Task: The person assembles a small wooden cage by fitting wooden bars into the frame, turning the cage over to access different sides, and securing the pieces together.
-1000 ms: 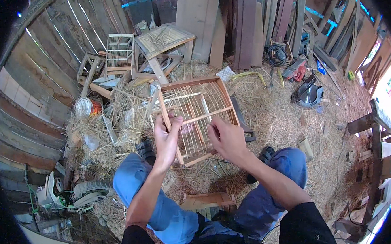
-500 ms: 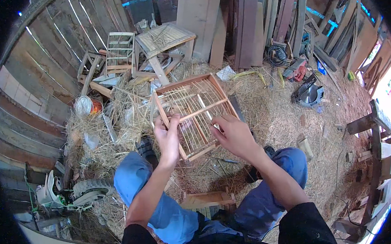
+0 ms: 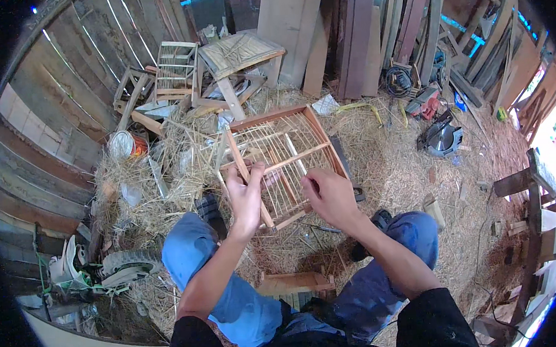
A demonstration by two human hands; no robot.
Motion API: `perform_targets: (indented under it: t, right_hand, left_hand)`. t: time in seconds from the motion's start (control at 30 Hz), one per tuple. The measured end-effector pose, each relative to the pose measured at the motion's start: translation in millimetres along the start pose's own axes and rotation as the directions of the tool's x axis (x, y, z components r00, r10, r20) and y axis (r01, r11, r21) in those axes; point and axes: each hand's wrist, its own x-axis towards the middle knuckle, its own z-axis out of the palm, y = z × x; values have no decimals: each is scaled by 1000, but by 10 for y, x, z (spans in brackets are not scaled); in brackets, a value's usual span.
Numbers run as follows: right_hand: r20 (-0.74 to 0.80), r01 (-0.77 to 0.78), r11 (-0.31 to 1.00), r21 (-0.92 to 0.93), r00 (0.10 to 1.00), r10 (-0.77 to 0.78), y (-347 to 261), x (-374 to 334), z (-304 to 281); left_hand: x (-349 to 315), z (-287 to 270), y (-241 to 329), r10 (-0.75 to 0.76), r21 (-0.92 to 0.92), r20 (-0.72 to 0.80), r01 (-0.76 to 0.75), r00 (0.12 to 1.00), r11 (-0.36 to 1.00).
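Note:
A wooden cage point(image 3: 332, 152) with thin, closely set bars and a reddish-brown frame is held tilted above my knees. My left hand point(image 3: 246, 197) is closed around its left-hand frame piece, thumb on top and fingers reaching beneath the bars. Across the middle of the bars runs a wooden crosspiece point(image 3: 299, 155). My right hand point(image 3: 331, 196) rests over the near right part of the bars, its fingers curled into a pinch. A pale, thin stick point(image 3: 294, 152) lies among the bars and leads to those fingertips; my hand hides its lower end.
Straw and shavings cover the ground. A circular saw point(image 3: 440, 136) lies at the right. Behind the cage stand a small wooden table point(image 3: 240, 53) and leaning planks point(image 3: 353, 44). A tin can point(image 3: 125, 145) and a wheel point(image 3: 130, 264) are at the left; a small wooden piece point(image 3: 296, 282) lies between my legs.
The cage has shifted slightly to the right in view, along with the background. My right hand's fingers are more curled over the bars. My left hand keeps its hold on the frame.

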Motion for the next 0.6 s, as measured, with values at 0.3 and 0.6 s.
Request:
perform_targets:
  t: [0.3,0.6]
  right_hand:
    - [-2,-142,989,42,990,142,85,23,60]
    - [-56,-187,976,108,979,194,6,34,60]
  left_hand:
    - [-40,-5,-36,-9,107,91,-1,996,994]
    - [-172,57,73,49,235,135,-80,990,969]
